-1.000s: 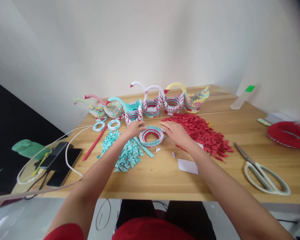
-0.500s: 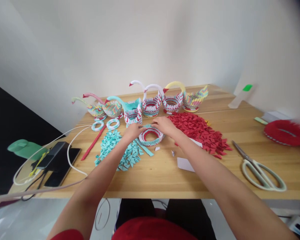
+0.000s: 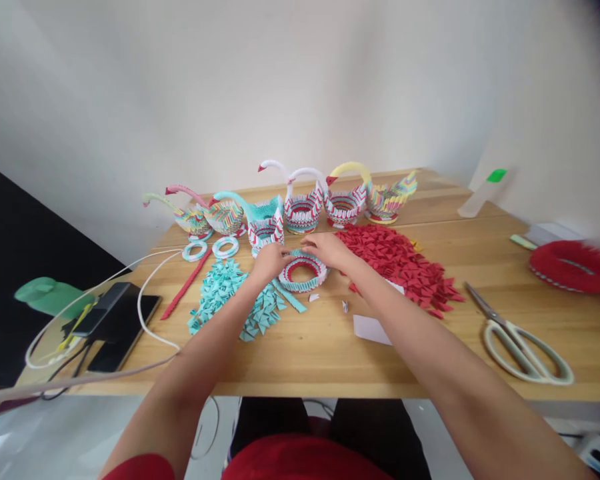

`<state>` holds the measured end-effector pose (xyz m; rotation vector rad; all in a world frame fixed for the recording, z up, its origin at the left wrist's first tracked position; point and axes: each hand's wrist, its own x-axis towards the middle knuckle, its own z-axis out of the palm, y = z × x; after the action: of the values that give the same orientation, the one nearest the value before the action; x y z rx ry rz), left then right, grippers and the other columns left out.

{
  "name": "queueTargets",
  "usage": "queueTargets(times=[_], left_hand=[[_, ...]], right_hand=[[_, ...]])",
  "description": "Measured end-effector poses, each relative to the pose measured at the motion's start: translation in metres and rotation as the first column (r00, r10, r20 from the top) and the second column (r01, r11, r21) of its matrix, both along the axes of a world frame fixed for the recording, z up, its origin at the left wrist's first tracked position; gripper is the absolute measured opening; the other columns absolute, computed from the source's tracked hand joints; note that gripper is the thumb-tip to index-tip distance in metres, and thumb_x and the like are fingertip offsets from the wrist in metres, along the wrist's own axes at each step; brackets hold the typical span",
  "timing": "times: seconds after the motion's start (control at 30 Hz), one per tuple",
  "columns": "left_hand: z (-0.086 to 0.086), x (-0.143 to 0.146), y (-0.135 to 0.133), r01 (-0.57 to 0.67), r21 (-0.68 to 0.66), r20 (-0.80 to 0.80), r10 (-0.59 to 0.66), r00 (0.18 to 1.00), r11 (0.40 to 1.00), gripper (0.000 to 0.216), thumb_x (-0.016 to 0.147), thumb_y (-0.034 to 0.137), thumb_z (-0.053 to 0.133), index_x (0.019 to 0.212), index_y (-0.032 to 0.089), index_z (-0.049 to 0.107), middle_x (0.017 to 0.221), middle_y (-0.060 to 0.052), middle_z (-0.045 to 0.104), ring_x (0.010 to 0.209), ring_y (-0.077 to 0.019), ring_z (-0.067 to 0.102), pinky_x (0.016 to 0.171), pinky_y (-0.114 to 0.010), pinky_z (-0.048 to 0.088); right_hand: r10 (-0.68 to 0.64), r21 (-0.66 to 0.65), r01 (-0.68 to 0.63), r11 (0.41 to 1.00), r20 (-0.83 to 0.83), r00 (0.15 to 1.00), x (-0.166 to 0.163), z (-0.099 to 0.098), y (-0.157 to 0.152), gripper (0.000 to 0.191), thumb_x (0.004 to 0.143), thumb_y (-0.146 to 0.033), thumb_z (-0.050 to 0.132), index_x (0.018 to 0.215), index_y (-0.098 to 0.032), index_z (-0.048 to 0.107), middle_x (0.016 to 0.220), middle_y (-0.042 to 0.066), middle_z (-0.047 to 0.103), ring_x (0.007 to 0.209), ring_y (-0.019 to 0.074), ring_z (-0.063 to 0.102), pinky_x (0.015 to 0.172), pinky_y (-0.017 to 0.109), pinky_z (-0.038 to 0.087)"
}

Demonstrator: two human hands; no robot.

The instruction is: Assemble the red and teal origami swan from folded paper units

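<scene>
A ring of folded paper pieces [image 3: 303, 286], turquoise and white outside with red inside, lies on the wooden table in front of me. My left hand [image 3: 271, 260] is at its far left rim, fingers bent and pressed on the paper. At the far right rim is my right hand [image 3: 326, 249], its fingertips curled down onto the edge. Whether a loose piece is between the fingers is too small to tell. Turquoise folded paper pieces [image 3: 223, 280] are heaped beside my left forearm, and red folded paper pieces [image 3: 405, 267] beyond my right forearm.
Several paper swan baskets [image 3: 303, 212] stand at the back. Two small rings [image 3: 195, 251] and a red strip [image 3: 186, 285] lie left, near a black phone [image 3: 125, 340] and white cable [image 3: 141, 303]. Scissors [image 3: 517, 343] and a red paper ring [image 3: 573, 267] lie right.
Both hands stay at the ring's far rim with only slight finger movement. My left hand has shifted slightly up and right; the view has moved a little.
</scene>
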<state>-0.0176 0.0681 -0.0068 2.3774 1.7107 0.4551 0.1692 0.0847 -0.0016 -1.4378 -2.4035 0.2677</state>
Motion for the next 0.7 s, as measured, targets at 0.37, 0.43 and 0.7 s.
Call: queueTargets(times=[0.37, 0.43, 0.7], left_hand=[[0.004, 0.006, -0.007, -0.025, -0.005, -0.079, 0.024, 0.997, 1.0, 0.024, 0.09, 0.034, 0.058, 0.093, 0.02, 0.077, 0.087, -0.007, 0.07, 0.084, -0.0223, 0.06, 0.072, -0.027, 0.041], [0.003, 0.006, -0.007, -0.04, -0.009, -0.09, 0.039, 0.995, 0.999, 0.026, 0.09, 0.036, 0.057, 0.096, 0.02, 0.077, 0.091, -0.009, 0.07, 0.087, -0.0239, 0.061, 0.074, -0.028, 0.042], [0.003, 0.013, -0.012, -0.06, 0.001, -0.149, 0.059, 0.987, 0.998, 0.029, 0.092, 0.038, 0.056, 0.104, 0.02, 0.075, 0.101, -0.013, 0.068, 0.097, -0.0283, 0.062, 0.079, -0.032, 0.046]], right_hand=[[0.052, 0.001, -0.053, 0.999, 0.119, 0.991, -0.015, 0.007, 0.003, 0.019, 0.086, -0.018, 0.061, 0.097, -0.018, 0.076, 0.098, 0.008, 0.075, 0.092, 0.0229, 0.065, 0.071, 0.027, 0.039], [0.057, -0.004, -0.057, 0.998, 0.099, 0.993, -0.014, 0.004, 0.003, 0.017, 0.086, -0.018, 0.062, 0.095, -0.017, 0.075, 0.097, 0.008, 0.075, 0.091, 0.0223, 0.065, 0.071, 0.026, 0.039], [0.059, -0.026, -0.058, 0.998, 0.029, 0.998, -0.01, -0.006, 0.005, 0.013, 0.085, -0.016, 0.064, 0.094, -0.013, 0.074, 0.093, 0.009, 0.075, 0.085, 0.0207, 0.065, 0.07, 0.025, 0.041]])
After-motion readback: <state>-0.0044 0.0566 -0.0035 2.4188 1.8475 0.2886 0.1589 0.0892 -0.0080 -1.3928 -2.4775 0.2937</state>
